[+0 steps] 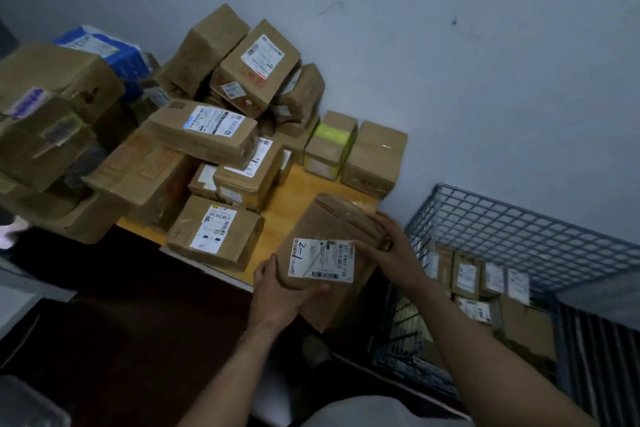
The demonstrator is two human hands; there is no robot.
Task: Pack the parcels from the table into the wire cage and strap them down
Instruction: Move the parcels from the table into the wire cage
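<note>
Your left hand grips the near left corner of a brown parcel, thumb on top beside its white label and fingers curled underneath. Your right hand holds the far right edge, fingers wrapped over it. The parcel hangs tilted over the near right corner of the counter, between the bare wood and the wire cage. Whether it rests on the wood or is lifted clear, you cannot tell from this view.

By the look of it you are mid-transfer: one parcel going from counter to cage. The next move calls for a swing right and then down, keeping both grips until the box is seated.

Mind the cage's top rim, which is just beside your right knuckles. Inside, the stowed parcels fill the far side. Room seems to lie on the near side, though it is dark there.

To your left, a labelled box sits at the counter's near edge, near your left hand. Beyond it, the leaning pile crowds the far left. No strap is in view.
</note>
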